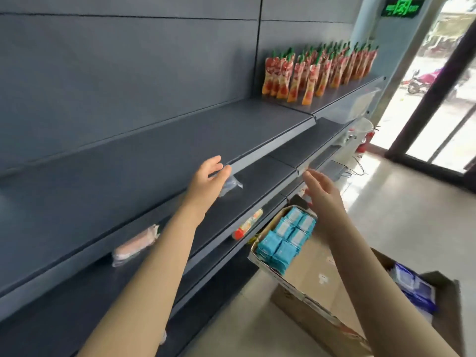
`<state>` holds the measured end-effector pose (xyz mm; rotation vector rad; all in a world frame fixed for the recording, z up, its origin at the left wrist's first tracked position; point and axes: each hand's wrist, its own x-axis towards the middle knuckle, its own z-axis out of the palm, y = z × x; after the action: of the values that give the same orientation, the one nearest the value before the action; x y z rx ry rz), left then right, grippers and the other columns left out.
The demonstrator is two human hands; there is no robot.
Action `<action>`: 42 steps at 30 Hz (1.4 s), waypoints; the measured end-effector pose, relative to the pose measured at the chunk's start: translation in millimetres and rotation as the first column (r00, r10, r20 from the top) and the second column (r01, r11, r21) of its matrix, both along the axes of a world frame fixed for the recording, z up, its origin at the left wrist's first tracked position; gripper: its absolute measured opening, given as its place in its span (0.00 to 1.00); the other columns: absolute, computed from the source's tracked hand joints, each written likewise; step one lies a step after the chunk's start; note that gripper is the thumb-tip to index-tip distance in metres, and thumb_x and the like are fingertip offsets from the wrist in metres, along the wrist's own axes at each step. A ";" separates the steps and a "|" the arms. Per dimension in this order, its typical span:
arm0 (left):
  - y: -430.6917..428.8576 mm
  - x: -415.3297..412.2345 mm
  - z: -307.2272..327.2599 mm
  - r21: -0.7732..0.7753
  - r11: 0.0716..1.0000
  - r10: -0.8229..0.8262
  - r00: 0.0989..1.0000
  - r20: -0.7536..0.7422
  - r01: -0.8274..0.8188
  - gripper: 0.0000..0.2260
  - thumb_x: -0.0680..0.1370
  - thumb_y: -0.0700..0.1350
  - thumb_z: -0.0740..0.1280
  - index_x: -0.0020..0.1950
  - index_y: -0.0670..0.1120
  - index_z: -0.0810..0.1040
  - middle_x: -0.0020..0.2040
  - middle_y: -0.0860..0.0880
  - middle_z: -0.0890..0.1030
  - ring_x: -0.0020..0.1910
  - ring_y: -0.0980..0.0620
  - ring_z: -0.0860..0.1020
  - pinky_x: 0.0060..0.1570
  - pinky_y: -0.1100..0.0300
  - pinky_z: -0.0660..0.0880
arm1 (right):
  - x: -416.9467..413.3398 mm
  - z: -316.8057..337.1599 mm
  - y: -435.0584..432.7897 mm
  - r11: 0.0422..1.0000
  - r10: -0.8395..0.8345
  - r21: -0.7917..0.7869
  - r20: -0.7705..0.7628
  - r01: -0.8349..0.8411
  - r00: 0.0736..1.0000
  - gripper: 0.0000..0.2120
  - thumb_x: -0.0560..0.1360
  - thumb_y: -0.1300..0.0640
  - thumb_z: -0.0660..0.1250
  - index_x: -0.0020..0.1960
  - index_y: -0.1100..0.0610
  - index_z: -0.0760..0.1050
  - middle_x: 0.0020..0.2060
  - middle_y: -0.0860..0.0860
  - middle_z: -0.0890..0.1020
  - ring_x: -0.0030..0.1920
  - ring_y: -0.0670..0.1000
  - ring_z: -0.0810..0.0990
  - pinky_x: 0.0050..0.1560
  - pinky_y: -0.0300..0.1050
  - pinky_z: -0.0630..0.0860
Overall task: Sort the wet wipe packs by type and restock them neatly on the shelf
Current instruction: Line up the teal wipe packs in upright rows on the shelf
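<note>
My left hand [208, 177] reaches over the middle shelf [257, 176] and holds a small clear-wrapped pack with blue inside [231, 185] just above the shelf surface. My right hand [322, 191] hovers in the aisle beside the shelf edge with fingers straight and nothing in it. Below it, an open cardboard box [291, 284] holds several light blue wet wipe packs [286, 238] standing in rows. A second box [445, 292] at the lower right holds dark blue and white packs [414, 289]. A pink pack [136, 244] lies on the lower shelf.
A tube-like item with a red cap [247, 224] lies on the lower shelf near the box. Several red and orange pouches [319, 70] stand on the upper shelf at the far right. A glass door [438, 99] and pale floor lie to the right.
</note>
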<state>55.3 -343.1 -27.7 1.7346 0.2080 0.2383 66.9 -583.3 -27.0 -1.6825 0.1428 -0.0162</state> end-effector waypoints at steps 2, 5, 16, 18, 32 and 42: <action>-39.0 12.9 -19.7 -0.028 0.998 -0.065 0.996 -0.069 0.063 0.19 0.81 0.52 0.64 0.71 0.52 0.71 0.66 0.54 0.76 0.63 0.54 0.76 0.65 0.50 0.73 | -1.9 -22.5 -37.2 0.998 -0.055 0.020 -0.109 0.057 0.992 0.20 0.78 0.40 0.64 0.66 0.46 0.70 0.59 0.50 0.78 0.58 0.54 0.79 0.60 0.59 0.78; -84.0 29.2 -56.0 -0.080 0.990 -0.133 0.971 -0.200 0.119 0.19 0.81 0.51 0.65 0.71 0.48 0.72 0.66 0.51 0.76 0.62 0.53 0.76 0.63 0.54 0.75 | -2.2 -62.4 -76.9 0.990 -0.118 0.052 -0.205 0.131 0.972 0.19 0.80 0.43 0.64 0.67 0.50 0.70 0.54 0.51 0.80 0.53 0.51 0.80 0.48 0.48 0.79; -144.3 118.6 -203.2 -0.126 0.975 -0.221 0.778 -0.589 0.182 0.18 0.82 0.49 0.64 0.70 0.45 0.72 0.63 0.48 0.77 0.58 0.53 0.74 0.54 0.57 0.72 | 63.3 -221.7 -140.0 0.975 -0.214 -0.054 -0.492 0.216 0.844 0.25 0.80 0.44 0.63 0.73 0.55 0.69 0.68 0.53 0.75 0.67 0.53 0.73 0.68 0.52 0.71; -149.2 141.9 -230.0 -0.112 0.975 -0.219 0.738 -0.638 0.192 0.18 0.82 0.47 0.64 0.70 0.43 0.72 0.64 0.46 0.76 0.59 0.53 0.73 0.59 0.57 0.72 | 83.8 -248.6 -143.8 0.973 -0.221 -0.074 -0.549 0.217 0.806 0.25 0.80 0.44 0.63 0.72 0.55 0.69 0.67 0.53 0.76 0.66 0.54 0.74 0.66 0.51 0.71; -178.6 278.6 -456.5 0.140 0.946 -0.063 0.592 -0.804 0.291 0.27 0.79 0.54 0.66 0.77 0.52 0.64 0.74 0.50 0.68 0.70 0.50 0.70 0.68 0.52 0.69 | 213.8 -478.6 -136.5 0.981 -0.178 -0.078 -0.733 0.178 0.657 0.20 0.80 0.48 0.65 0.68 0.56 0.73 0.59 0.51 0.79 0.59 0.50 0.77 0.58 0.45 0.74; -180.0 316.9 -556.7 0.357 0.885 0.065 0.680 -0.730 0.298 0.27 0.79 0.47 0.68 0.77 0.49 0.64 0.71 0.46 0.67 0.67 0.48 0.71 0.65 0.55 0.70 | 259.7 -573.6 -111.8 0.969 -0.246 -0.203 -0.749 0.141 0.615 0.20 0.76 0.48 0.71 0.62 0.57 0.73 0.49 0.49 0.77 0.49 0.48 0.77 0.51 0.43 0.73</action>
<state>372.1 -523.1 -584.5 2.2353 0.6645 -0.5876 326.6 -695.1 -600.6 -1.6893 1.0038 0.5615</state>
